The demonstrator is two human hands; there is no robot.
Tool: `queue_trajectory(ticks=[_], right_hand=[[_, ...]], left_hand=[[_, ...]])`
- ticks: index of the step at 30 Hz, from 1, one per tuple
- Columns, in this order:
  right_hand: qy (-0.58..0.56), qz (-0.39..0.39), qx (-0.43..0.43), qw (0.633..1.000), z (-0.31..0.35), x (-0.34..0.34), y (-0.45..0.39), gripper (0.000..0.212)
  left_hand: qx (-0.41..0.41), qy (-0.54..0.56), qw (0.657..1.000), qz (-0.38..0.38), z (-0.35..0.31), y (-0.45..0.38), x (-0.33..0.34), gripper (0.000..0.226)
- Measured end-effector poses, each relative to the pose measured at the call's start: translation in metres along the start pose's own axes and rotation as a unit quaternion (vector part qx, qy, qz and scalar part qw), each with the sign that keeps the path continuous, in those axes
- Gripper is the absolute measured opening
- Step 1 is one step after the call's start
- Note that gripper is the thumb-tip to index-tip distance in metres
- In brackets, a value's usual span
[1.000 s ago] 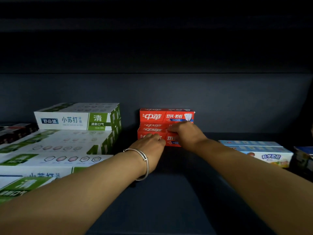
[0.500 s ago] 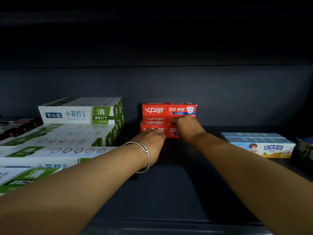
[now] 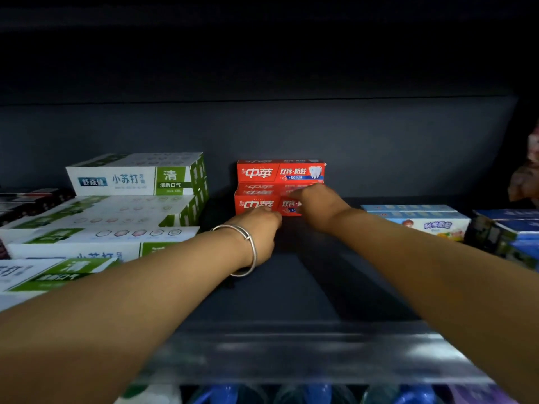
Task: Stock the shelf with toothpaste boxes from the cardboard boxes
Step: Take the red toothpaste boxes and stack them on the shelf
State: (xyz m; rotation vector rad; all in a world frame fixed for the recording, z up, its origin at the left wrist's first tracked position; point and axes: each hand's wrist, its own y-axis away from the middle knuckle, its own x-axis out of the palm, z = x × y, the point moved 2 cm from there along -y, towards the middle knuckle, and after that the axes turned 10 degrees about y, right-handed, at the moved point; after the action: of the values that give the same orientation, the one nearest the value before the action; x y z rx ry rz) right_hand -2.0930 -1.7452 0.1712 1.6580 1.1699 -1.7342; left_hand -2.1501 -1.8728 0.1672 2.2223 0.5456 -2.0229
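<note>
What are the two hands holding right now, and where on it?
Both hands are on the front red toothpaste box: left hand at its lower front edge, right hand over its right end. Whether they grip or merely push cannot be told.

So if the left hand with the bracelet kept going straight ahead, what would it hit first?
Probably the lower red toothpaste box: the left hand points at its front face, fingertips seemingly touching already, though depth is unclear.

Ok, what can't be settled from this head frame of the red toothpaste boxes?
- Head view: the fingertips of the left hand and right hand are hidden behind the hands themselves, so their grip on the front red box is unclear.
- Items below the shelf lip: cut off by the bottom edge, blurred.
- Dark boxes at far left: too dim to read.
</note>
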Motion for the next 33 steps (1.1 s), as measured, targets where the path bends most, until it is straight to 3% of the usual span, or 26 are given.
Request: queue_trajectory(ticks=[5,12,15,18,21,23,26,28,33], right_hand=[[0.017,-0.034,0.017,0.999,0.003,-0.032,0.075,0.034],[0.044,-0.139,-0.014,0.989,0.019,-0.049,0.218,0.031],[0.038,-0.213,-0.054,0.975,0.028,-0.024,0.279,0.024],[0.036,-0.229,-0.087,0.969,0.042,0.020,0.335,0.022],[0.006,-0.138,-0.104,0.985,0.049,0.088,0.376,0.019],[0.001,-0.002,-0.108,0.994,0.051,0.137,0.396,0.023],[0.031,0.205,-0.122,0.971,0.047,0.203,0.418,0.035],[0.040,0.249,-0.123,0.960,0.045,0.235,0.419,0.041],[0.039,0.268,-0.101,0.957,0.039,0.285,0.407,0.052]], left_hand=[[0.016,0.033,0.999,-0.034,-0.030,0.033,-0.016,0.030],[0.100,0.090,0.981,-0.141,-0.084,0.143,-0.006,0.027],[0.118,0.114,0.978,-0.130,-0.098,0.194,0.033,0.023],[0.105,0.135,0.984,-0.056,-0.101,0.234,0.094,0.027],[0.074,0.138,0.986,0.053,-0.100,0.267,0.161,0.034],[0.059,0.131,0.983,0.110,-0.100,0.284,0.202,0.038],[0.032,0.114,0.978,0.169,-0.100,0.298,0.252,0.041],[0.021,0.117,0.974,0.194,-0.100,0.301,0.277,0.044],[0.017,0.147,0.958,0.246,-0.103,0.303,0.315,0.047]])
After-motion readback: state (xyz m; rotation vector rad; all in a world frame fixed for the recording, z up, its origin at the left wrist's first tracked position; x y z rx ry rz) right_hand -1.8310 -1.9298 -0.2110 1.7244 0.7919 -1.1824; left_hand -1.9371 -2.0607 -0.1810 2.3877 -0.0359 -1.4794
